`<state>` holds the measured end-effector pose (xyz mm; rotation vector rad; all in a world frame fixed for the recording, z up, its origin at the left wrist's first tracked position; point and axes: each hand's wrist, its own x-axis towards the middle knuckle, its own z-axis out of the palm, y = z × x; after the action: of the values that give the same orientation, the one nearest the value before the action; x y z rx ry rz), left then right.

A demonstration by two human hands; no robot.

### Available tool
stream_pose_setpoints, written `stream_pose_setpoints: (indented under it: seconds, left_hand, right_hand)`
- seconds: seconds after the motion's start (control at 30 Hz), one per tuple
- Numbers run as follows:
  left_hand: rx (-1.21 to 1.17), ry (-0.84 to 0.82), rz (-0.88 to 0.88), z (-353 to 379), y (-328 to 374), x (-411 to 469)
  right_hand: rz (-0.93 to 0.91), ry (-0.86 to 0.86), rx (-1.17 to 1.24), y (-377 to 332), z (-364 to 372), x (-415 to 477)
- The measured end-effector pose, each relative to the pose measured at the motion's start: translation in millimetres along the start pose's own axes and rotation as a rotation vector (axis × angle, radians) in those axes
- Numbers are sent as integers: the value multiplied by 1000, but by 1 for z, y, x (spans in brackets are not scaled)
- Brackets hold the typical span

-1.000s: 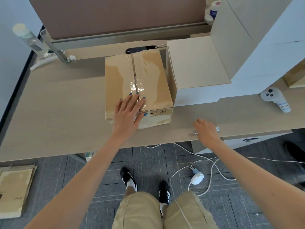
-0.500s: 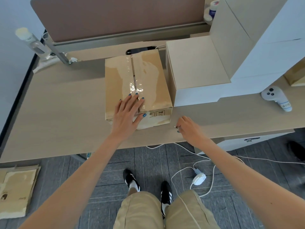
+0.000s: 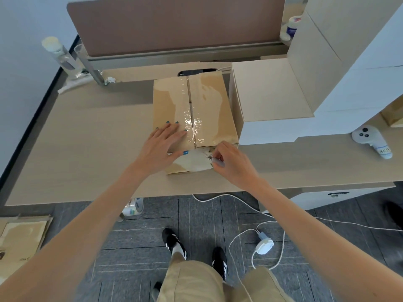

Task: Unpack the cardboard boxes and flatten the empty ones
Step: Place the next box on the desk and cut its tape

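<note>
While your left grip (image 3: 161, 147) lies flat on box (image 3: 209, 110), right grip (image 3: 233, 164) pinches tool (image 3: 216, 163); box looks stiff, slit slick tape (image 3: 192, 125) ahead.

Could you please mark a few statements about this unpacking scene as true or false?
1. The left hand lies flat on top of the box. True.
2. The box's flaps are open. False: tape seals the top seam.
3. The right hand holds a small tool at the box's near face. True.
4. The controller sits on the box. False: the controller lies on the desk, far right.
</note>
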<state>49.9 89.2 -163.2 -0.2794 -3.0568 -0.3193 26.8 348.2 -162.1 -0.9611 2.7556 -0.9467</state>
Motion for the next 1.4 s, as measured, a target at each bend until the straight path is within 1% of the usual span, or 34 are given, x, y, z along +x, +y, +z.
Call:
stream_pose_setpoints:
  seconds: [0.17,0.3,0.37,0.53,0.87,0.93,1.0,1.1,1.23,1.4]
  left_hand:
    - [199,-4,208,-9,-12,6]
    - [294,33,282,-9,-11,5]
    - [288,16,272,-5,-12,4]
    - [337,-20,265,0,-15,6]
    - [395,-20,247,2,-13,7]
    - [392,-1,238,4,-13,6]
    - [387,37,232,8,-12,5]
    - [365,100,212,14,-10,4]
    - [348,176,218,19,-10,3]
    - [366,223,200,23,-12,2]
  right_hand:
    - [-112,25,-17,-15,1,10]
    - [-135,29,-32,-19,9,11]
    - [-135,42,-24,-18,10,13]
    - [-145,-1,-20,-13,9,18]
    - [-185,40,-63,-21,12,23]
    - [-189,50,-112,-23,15,23]
    - [-149,71,-129,-26,19,22]
    - [-74,101,-99,-28,22,18]
    - [2,92,-77,-29,18,16]
    - [63,79,-42,-29,15,16]
